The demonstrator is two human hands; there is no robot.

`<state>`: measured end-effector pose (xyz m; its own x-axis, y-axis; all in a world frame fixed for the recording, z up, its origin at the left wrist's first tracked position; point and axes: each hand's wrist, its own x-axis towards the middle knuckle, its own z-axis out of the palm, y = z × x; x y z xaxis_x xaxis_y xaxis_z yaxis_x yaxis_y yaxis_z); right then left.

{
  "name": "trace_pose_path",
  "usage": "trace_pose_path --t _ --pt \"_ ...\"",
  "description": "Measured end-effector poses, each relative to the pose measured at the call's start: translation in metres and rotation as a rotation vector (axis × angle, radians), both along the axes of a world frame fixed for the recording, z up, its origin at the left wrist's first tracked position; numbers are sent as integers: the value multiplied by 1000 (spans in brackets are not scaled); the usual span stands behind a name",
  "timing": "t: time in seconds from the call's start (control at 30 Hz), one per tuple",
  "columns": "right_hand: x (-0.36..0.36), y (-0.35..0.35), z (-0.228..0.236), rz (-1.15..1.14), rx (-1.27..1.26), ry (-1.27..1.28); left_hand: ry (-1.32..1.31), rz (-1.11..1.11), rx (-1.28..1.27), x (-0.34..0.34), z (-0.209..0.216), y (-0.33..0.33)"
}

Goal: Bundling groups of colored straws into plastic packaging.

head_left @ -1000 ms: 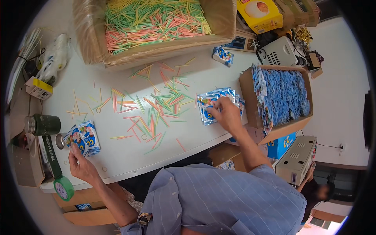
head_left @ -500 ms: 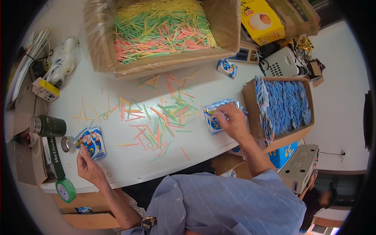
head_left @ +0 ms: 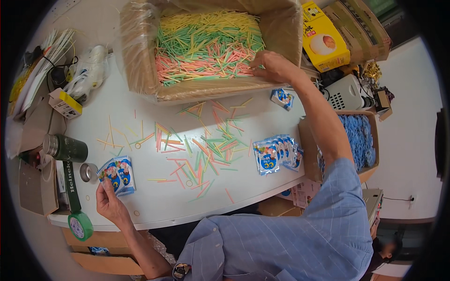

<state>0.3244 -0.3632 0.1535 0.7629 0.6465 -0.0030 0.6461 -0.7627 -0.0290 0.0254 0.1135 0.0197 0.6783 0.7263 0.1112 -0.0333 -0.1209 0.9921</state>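
Note:
My left hand (head_left: 112,206) pinches the lower edge of a blue-and-white printed packet (head_left: 110,173), which overlaps a similar packet at the left of the table. My right hand (head_left: 272,65) reaches over the near wall of a large cardboard box (head_left: 211,89) lined with clear plastic. Its bent fingers touch the right part of a heap of thin yellow, green and pink sticks (head_left: 206,47); whether any stick is between the fingertips is hidden. Below that arm, a fanned row of matching packets (head_left: 276,154) lies on the white table (head_left: 154,196).
Loose coloured sticks (head_left: 206,145) are scattered mid-table. At right stands a carton of blue packets (head_left: 358,140), partly covered by my arm; a small packet (head_left: 282,98) lies near the big box. A dark jar (head_left: 68,149), metal lid (head_left: 87,172) and green tape roll (head_left: 80,225) are at left.
My right hand has left the packets at the right and moved up and away into the big box. My left hand still holds its packet. The whole view has shifted slightly.

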Motion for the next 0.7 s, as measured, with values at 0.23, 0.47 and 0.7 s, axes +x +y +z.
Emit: trace_pose_path --t 0.23,0.47,0.7 --pt "22 9 -19 54 -188 39 42 22 16 1 -2 2" --pt "33 0 -29 136 -148 -6 31 4 -13 7 -1 -8" --pt "40 -3 -34 166 -106 19 29 6 12 -2 -2 -7"
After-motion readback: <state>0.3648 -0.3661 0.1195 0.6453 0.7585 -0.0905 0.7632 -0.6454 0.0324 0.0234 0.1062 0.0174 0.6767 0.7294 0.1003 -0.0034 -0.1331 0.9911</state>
